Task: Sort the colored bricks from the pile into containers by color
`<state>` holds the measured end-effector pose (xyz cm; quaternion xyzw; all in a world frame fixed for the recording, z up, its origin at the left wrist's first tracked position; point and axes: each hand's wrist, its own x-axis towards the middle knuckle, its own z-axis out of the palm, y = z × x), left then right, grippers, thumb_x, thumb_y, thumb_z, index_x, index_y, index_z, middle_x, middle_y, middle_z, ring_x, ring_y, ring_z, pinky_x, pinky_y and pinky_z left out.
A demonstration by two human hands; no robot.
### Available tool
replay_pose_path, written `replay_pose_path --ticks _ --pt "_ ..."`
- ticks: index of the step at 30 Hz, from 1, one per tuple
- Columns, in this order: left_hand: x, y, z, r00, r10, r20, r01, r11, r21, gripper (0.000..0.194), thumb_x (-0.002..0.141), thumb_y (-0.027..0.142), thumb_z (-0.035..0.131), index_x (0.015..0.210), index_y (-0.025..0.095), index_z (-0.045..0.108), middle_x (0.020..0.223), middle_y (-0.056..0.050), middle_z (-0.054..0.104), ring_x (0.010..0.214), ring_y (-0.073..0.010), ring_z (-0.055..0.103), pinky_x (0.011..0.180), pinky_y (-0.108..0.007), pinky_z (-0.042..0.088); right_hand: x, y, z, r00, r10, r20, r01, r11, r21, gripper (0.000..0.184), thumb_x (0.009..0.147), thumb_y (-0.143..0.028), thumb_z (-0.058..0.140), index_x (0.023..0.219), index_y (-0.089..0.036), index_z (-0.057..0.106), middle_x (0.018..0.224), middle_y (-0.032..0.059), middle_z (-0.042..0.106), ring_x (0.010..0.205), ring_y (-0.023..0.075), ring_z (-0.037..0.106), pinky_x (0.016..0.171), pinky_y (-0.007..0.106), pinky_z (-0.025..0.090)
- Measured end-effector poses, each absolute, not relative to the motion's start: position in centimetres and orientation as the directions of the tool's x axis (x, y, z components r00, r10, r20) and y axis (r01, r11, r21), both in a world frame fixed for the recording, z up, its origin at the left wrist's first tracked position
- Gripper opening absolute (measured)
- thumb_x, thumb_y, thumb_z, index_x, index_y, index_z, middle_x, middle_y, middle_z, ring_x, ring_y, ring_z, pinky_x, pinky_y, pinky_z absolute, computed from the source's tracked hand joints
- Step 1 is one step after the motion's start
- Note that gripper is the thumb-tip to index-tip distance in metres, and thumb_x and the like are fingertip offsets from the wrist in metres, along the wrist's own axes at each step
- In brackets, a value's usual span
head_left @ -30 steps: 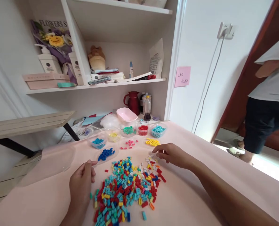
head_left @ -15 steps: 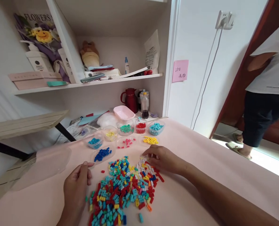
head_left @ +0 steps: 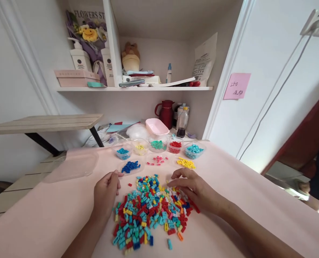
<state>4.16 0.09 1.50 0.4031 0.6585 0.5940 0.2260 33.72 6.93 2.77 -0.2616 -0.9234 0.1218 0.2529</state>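
Note:
A loose pile of small toy building bricks (head_left: 148, 209) in turquoise, red, yellow, blue, white and other colours lies on the pink table cover between my hands. At the pile's upper right edge, my right hand (head_left: 193, 184) hovers low, fingers apart and bent over white and yellow bricks; no brick shows between the fingertips. My left hand (head_left: 107, 188) rests left of the pile, thumb pressed to curled fingers; whatever it might hold is hidden. Just beyond it, dark blue bricks (head_left: 130, 166) fill a shallow clear tray. Yellow bricks (head_left: 186, 163) and pink bricks (head_left: 159, 160) sit in similar trays.
Behind stand clear tubs of blue bricks (head_left: 123, 152), pale yellow bricks (head_left: 140, 147), green bricks (head_left: 158, 144), red bricks (head_left: 174, 145) and turquoise bricks (head_left: 193, 149). A pink basin (head_left: 157, 127), red jug (head_left: 166, 114) and bottle (head_left: 183, 123) are farther back. A clear lid (head_left: 75, 166) lies left.
The view has swung left, so the scene sits farther right and the other person is mostly out of frame. My right hand's fingers are more spread; my left hand stays curled.

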Motion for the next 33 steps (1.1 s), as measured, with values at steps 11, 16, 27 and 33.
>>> replay_pose_path --ticks 11,16,27,33 --pt "4.1 0.0 1.4 -0.557 0.81 0.185 0.281 -0.027 0.959 0.04 0.082 0.051 0.05 0.088 0.017 0.068 0.053 0.006 0.047 0.046 -0.0096 0.042 0.048 -0.021 0.036 33.6 7.3 2.3 -0.736 0.553 0.392 0.494 0.833 -0.247 0.032 0.094 -0.022 0.042 0.115 -0.031 0.066 0.115 0.0089 0.06 0.102 0.0229 0.056 0.088 0.04 0.044" --pt "4.2 0.0 1.4 -0.554 0.814 0.173 0.272 -0.019 0.962 0.039 0.081 0.051 0.051 0.089 0.017 0.068 0.053 0.006 0.046 0.046 -0.0101 0.042 0.048 -0.021 0.036 33.2 6.6 2.7 -0.792 0.51 0.334 0.445 0.858 -0.256 0.044 0.085 -0.007 0.047 0.111 -0.036 0.068 0.114 0.006 0.061 0.102 0.0216 0.056 0.089 0.039 0.042" --pt "4.4 -0.1 1.6 -0.558 0.811 0.177 0.255 -0.036 0.966 0.042 0.078 0.054 0.053 0.086 0.017 0.07 0.051 0.005 0.047 0.044 -0.0105 0.042 0.046 -0.022 0.035 33.2 7.6 1.7 -0.706 0.591 0.391 0.501 0.806 -0.315 0.037 0.096 -0.021 0.037 0.124 -0.027 0.059 0.112 0.0098 0.064 0.102 0.0235 0.058 0.089 0.041 0.045" --pt "4.4 -0.2 1.6 -0.55 0.819 0.163 0.247 -0.027 0.969 0.039 0.078 0.052 0.053 0.087 0.017 0.069 0.052 0.006 0.046 0.045 -0.01 0.041 0.046 -0.021 0.035 33.0 7.7 1.2 -0.731 0.57 0.376 0.497 0.822 -0.279 0.036 0.097 -0.025 0.037 0.124 -0.027 0.06 0.11 0.0107 0.065 0.099 0.0245 0.057 0.087 0.042 0.045"
